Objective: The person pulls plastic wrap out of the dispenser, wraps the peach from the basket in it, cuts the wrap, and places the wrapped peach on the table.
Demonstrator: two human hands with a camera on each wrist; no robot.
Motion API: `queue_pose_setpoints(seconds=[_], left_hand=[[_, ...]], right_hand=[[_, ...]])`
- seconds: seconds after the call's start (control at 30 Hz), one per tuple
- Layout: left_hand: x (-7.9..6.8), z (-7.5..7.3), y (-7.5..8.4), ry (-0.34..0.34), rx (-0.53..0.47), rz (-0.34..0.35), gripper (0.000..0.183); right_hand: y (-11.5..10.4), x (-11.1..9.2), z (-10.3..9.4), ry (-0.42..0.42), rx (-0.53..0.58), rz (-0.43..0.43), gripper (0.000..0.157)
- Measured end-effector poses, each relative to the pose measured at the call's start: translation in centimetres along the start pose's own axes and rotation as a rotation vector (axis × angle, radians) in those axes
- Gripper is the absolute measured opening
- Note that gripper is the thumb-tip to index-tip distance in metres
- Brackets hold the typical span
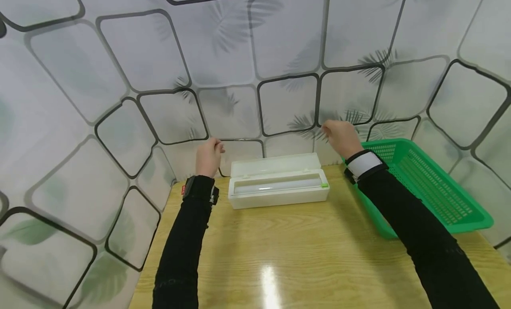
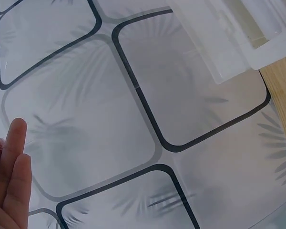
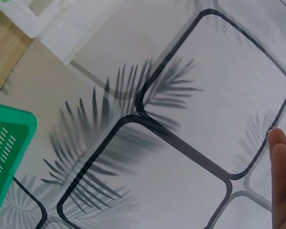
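Both hands are raised in front of the wall, well apart. My left hand pinches one side of a clear plastic film, which shows only as a faint glint near the fingers. On the other side, my right hand pinches with its fingertips, and the film is almost invisible there. Below and between the hands, a white cling film box stands on the table with its lid tipped back. Inside it lies a pale roll; a small green slider sits at its right end.
A green plastic basket stands at the right, under my right forearm. The wooden table meets a wall covering with dark rounded outlines and leaf prints. A small red label shows at the table's far left corner.
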State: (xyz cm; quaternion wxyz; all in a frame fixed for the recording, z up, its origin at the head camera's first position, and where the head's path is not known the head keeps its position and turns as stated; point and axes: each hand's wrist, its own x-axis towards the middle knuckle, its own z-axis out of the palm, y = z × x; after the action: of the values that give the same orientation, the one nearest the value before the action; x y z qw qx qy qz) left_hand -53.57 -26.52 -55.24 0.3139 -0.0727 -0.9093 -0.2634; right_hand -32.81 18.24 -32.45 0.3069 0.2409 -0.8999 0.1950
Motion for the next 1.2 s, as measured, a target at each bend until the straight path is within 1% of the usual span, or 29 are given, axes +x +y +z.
queue_pose_setpoints(seconds=[0.03, 0.07, 0.13, 0.17, 0.2, 0.23, 0.27, 0.3, 0.37, 0.43, 0.47, 0.5, 0.53, 0.6, 0.67, 0.7, 0.73, 0.77, 0.83, 0.87, 0.97, 1.1, 1.2], left_hand=[[0.0, -0.7, 0.5, 0.005, -0.004, 0.009, 0.03], [-0.1, -3.6, 3.3, -0.037, -0.038, -0.016, 0.028], [-0.1, -6.4, 5.9, -0.038, -0.075, -0.006, 0.026], [-0.3, -8.2, 7.7, -0.038, -0.104, 0.003, 0.026], [-0.3, -9.3, 8.7, -0.018, -0.111, 0.022, 0.025], [-0.6, -11.8, 11.5, -0.039, -0.115, 0.01, 0.02], [-0.7, -13.0, 12.7, -0.058, -0.123, -0.004, 0.022], [-0.6, -12.4, 12.0, -0.049, -0.124, 0.002, 0.026], [-0.6, -14.2, 13.9, -0.101, -0.134, -0.034, 0.03], [-0.4, -14.8, 14.3, -0.092, -0.146, -0.021, 0.029], [-0.4, -14.5, 13.8, -0.09, -0.158, -0.023, 0.034], [-0.3, -14.6, 13.8, -0.051, -0.175, 0.003, 0.031], [-0.4, -15.3, 14.6, -0.047, -0.179, 0.004, 0.032], [-1.0, -17.3, 17.0, -0.022, -0.185, 0.01, 0.03], [-1.8, -20.6, 20.9, -0.042, -0.168, -0.013, 0.029], [-2.2, -21.8, 22.3, -0.024, -0.16, -0.003, 0.026], [-2.6, -23.3, 24.1, -0.033, -0.141, -0.013, 0.025], [-2.9, -24.2, 25.2, -0.017, -0.132, -0.004, 0.022], [-3.2, -25.4, 26.5, 0.014, -0.126, 0.018, 0.021], [-3.3, -25.9, 27.0, 0.019, -0.121, 0.019, 0.02], [-3.2, -26.5, 27.5, 0.049, -0.122, 0.03, 0.02], [-3.1, -27.0, 27.8, 0.095, -0.143, 0.05, 0.019], [-3.0, -27.3, 27.9, 0.11, -0.154, 0.054, 0.018]], right_hand=[[0.0, 0.1, -0.1, 0.002, 0.0, 0.002, 0.01], [-0.1, 0.2, -0.3, 0.004, 0.002, 0.003, 0.009], [-0.3, 0.5, -0.6, 0.008, 0.009, 0.003, 0.009], [-0.4, 0.6, -0.8, 0.014, 0.014, 0.0, 0.009], [-0.4, 0.6, -0.9, 0.02, 0.012, -0.005, 0.01], [-0.4, 0.7, -1.0, 0.023, 0.011, -0.006, 0.01], [-0.4, 0.8, -1.1, 0.024, 0.014, -0.006, 0.011], [-0.5, 0.9, -1.2, 0.026, 0.015, -0.006, 0.012], [-0.5, 1.0, -1.5, 0.028, 0.016, -0.005, 0.013], [-0.6, 1.1, -1.7, 0.032, 0.019, -0.002, 0.014], [-0.7, 1.1, -1.9, 0.036, 0.022, -0.001, 0.014], [-0.8, 1.1, -2.0, 0.043, 0.023, -0.002, 0.014], [-0.9, 1.2, -2.2, 0.051, 0.027, -0.003, 0.014], [-1.1, 1.3, -2.5, 0.067, 0.038, -0.002, 0.013], [-1.4, 1.4, -2.9, 0.085, 0.048, -0.007, 0.012], [-1.5, 1.4, -3.1, 0.089, 0.054, -0.008, 0.012], [-1.7, 1.5, -3.3, 0.094, 0.059, -0.011, 0.013], [-1.8, 1.6, -3.4, 0.102, 0.061, -0.016, 0.013], [-2.0, 1.7, -3.7, 0.115, 0.064, -0.02, 0.013], [-2.1, 1.7, -3.9, 0.122, 0.066, -0.022, 0.013], [-2.5, 1.9, -4.3, 0.159, 0.06, -0.038, 0.012], [-3.1, 2.2, -4.9, 0.207, 0.059, -0.056, 0.013], [-3.4, 2.3, -5.1, 0.23, 0.064, -0.065, 0.014]])
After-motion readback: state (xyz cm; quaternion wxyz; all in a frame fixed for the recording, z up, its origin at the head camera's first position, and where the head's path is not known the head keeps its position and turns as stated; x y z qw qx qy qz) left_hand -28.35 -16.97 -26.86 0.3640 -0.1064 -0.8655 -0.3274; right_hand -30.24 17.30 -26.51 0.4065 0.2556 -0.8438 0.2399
